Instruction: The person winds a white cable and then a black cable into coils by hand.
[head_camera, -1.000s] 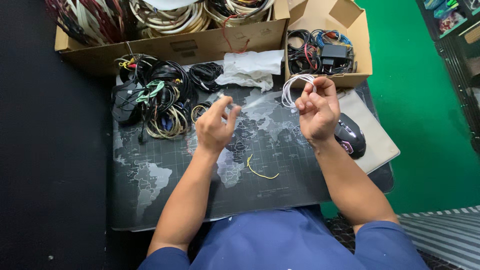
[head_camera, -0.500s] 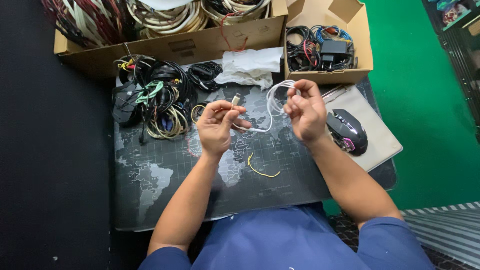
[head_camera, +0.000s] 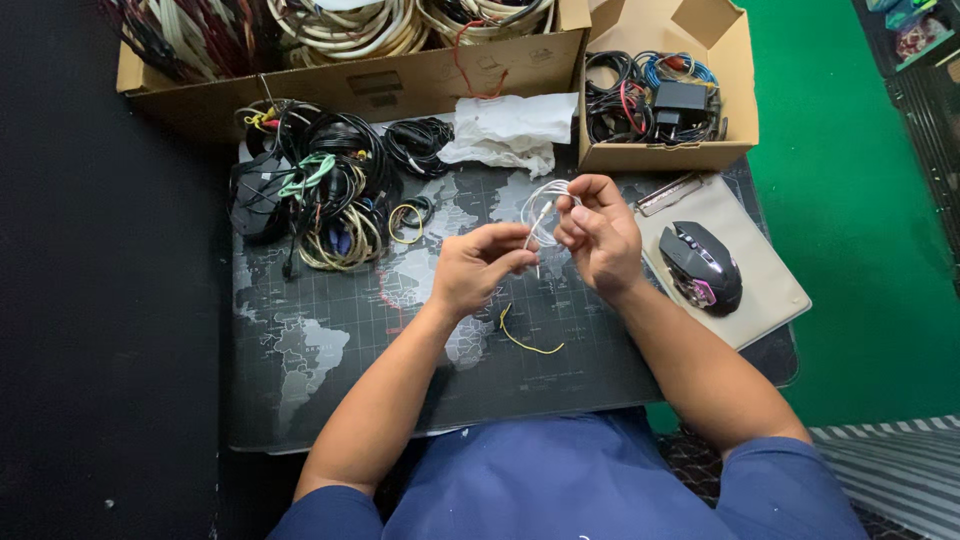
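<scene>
White cable (head_camera: 541, 208) sits between both my hands, held up over the middle of the bench so the loops hang free instead of snagging on the mat. Right hand (head_camera: 600, 238) pinches the coiled bundle, fingers closed tight on it to keep the loops stacked. Left hand (head_camera: 480, 268) is curled narrow, fingertips nipping the loose tail end just beside the coil, taut enough to guide it. Whether the tail is wrapped around the coil, can't tell.

Yellow wire tie (head_camera: 527, 336) lies on the map-print mat (head_camera: 330, 350) just below my hands, apart from them, within easy reach. Black mouse (head_camera: 700, 266) rests on a grey pad (head_camera: 770, 290) to my right, out of the working area. Cable pile (head_camera: 315, 195), black, green and beige, is heaped far left on the mat. White crumpled cloth (head_camera: 510, 130) lies at the mat's far edge. Behind it: big cardboard box (head_camera: 350, 85) holding coiled cables, small cardboard box (head_camera: 665, 100) at right with black, blue and red leads.
</scene>
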